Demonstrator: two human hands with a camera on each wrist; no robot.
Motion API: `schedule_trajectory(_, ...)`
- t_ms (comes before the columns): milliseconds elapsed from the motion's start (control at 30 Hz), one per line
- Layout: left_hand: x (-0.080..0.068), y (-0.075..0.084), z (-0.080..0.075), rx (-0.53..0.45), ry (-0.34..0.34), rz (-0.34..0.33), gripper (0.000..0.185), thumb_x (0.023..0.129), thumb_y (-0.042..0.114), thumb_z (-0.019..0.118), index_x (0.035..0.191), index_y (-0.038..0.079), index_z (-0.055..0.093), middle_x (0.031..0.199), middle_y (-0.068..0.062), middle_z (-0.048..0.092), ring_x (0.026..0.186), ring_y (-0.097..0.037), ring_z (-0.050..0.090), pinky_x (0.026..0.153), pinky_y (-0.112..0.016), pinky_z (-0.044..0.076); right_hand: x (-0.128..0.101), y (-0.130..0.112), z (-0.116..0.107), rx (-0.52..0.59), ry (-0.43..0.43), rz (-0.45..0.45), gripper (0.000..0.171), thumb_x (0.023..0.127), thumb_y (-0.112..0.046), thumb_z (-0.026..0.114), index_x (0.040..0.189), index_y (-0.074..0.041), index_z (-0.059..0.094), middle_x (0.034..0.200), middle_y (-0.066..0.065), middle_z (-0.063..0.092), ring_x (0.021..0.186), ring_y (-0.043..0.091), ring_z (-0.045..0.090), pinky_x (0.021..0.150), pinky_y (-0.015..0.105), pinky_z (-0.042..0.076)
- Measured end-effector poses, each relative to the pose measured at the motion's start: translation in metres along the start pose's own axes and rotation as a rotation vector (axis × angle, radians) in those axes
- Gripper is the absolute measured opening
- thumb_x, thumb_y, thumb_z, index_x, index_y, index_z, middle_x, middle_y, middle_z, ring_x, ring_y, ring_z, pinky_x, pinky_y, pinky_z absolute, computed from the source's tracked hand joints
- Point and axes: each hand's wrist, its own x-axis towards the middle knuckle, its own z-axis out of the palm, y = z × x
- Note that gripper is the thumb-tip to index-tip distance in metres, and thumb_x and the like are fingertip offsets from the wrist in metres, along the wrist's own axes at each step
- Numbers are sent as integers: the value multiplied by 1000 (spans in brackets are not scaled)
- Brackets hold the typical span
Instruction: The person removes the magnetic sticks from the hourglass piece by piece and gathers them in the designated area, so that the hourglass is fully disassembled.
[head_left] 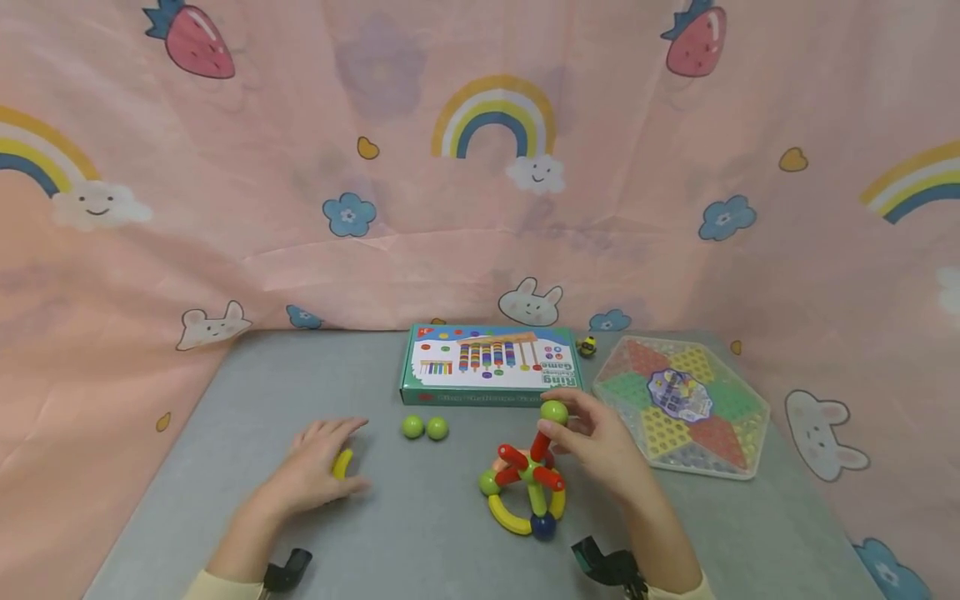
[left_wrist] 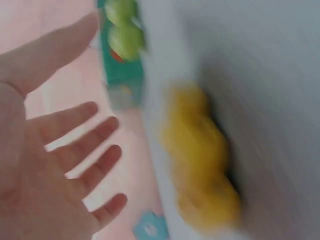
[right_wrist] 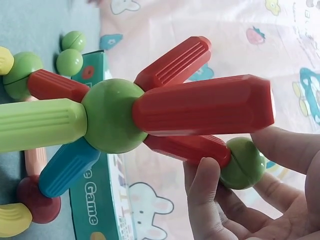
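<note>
A: What's the right hand (head_left: 603, 446) doing?

B: Pinching a green ball (head_left: 554, 412) against the tip of a red rod (head_left: 538, 445), at one o'clock from the green hub (head_left: 530, 472) of the rod-and-ball model (head_left: 536, 500).

A: And the left hand (head_left: 311, 473)?

B: Released, fingers extended, nothing in its grasp. It's beside a yellow piece (head_left: 342, 464) on the surface (head_left: 420, 542), nine o'clock from the hub; that piece is blurred in the left wrist view.

A: How would you seat the ball well?

B: Line it up with the rod and press gently, straight towards the hub. Sideways pressure could twist the rod or tip the model.

A: Any help from the left?

B: I'd steady the base near the navy ball (head_left: 543, 526), about six o'clock, then part the right fingers evenly so nothing drags.

A: Spares?

B: Two loose green balls (head_left: 412, 427), side by side at ten o'clock.
</note>
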Motion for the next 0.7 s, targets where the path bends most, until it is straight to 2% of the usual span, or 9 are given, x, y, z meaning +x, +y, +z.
schedule_trajectory(67,4,16,2,-40,38,47,74,77,31,88,142,13,56,138,-9,59,125,-32,52,103,-60,39,0,0,0,-3,-4,-1,42,94,-26,73,133,-17,59,124,13,65,99,23,68,83,40,60)
schedule_trajectory(133,11,35,8,-116,28,97,67,80,25,86,139,11,58,136,-8,60,118,-28,57,99,-54,46,1,1,0,-6,-7,5,46,94,-29,73,136,-17,58,124,13,65,98,23,68,84,40,60)
schedule_trajectory(233,22,62,22,-199,-58,165,65,80,21,85,138,10,59,131,-7,62,106,-22,61,87,-42,54,1,1,0,-11,-6,16,53,94,-31,73,140,-16,53,126,14,65,98,22,68,85,40,59)
schedule_trajectory(300,30,77,36,-228,-137,194,66,81,21,85,140,11,57,134,-5,61,105,-20,60,86,-37,54,1,1,0,-11,-3,24,57,94,-32,73,143,-15,51,127,14,65,100,22,69,87,40,59)
schedule_trajectory(400,43,96,58,-196,-222,204,67,81,24,85,142,18,56,141,0,56,110,-17,59,90,-35,54,1,1,0,-6,-4,21,57,95,-33,71,144,-13,49,130,16,65,104,23,69,89,42,58)
schedule_trajectory(567,57,114,86,-90,-269,231,61,81,25,85,137,24,61,143,6,53,122,-14,58,98,-38,53,2,2,2,6,-27,14,58,98,-39,66,146,-13,46,128,18,67,103,24,69,87,43,59)
schedule_trajectory(700,59,116,96,-29,-282,254,54,80,25,86,129,24,66,133,9,57,110,-8,60,92,-30,54,1,1,3,45,-40,16,54,102,-42,57,147,-13,45,126,17,68,107,25,67,87,42,59)
